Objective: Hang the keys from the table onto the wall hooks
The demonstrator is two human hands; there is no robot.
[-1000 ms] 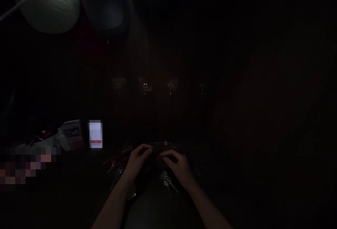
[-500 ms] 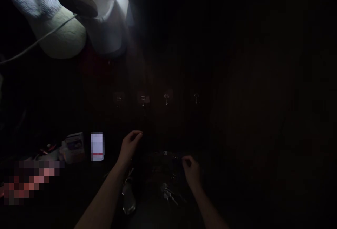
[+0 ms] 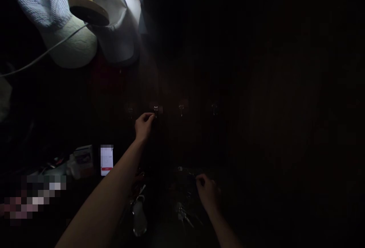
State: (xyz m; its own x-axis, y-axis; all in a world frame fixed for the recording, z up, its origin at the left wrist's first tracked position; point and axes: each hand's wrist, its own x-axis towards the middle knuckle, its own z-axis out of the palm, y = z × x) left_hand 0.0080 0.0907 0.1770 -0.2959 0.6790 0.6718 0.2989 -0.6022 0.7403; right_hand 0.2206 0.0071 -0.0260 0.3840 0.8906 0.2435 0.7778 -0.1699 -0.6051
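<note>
My left hand [image 3: 145, 125] is raised with its thumb and forefinger pinched at the lower end of a small metal hook [image 3: 156, 109]. Whatever the pinch holds, if anything, is too dark to see. Lower right, my right hand [image 3: 208, 193] has its fingertips pressed together beside a dark, indistinct thing; what they hold cannot be made out. A bunch of keys [image 3: 182, 214] lies to the left of that hand. Below my left forearm is a rounded, shiny fob-like object [image 3: 139, 217] with a ring at its top.
More hooks, among them a metal hook [image 3: 181, 109], line the dark upright surface. Caps, one a pale cap [image 3: 70, 46], hang upper left near a round wooden piece [image 3: 89, 10] and a white cord [image 3: 42, 56]. A lit phone screen [image 3: 107, 160] and a small box [image 3: 84, 160] stand left.
My left hand has moved up to the hook, still pinched. My right hand has barely moved. The view has shifted slightly.
</note>
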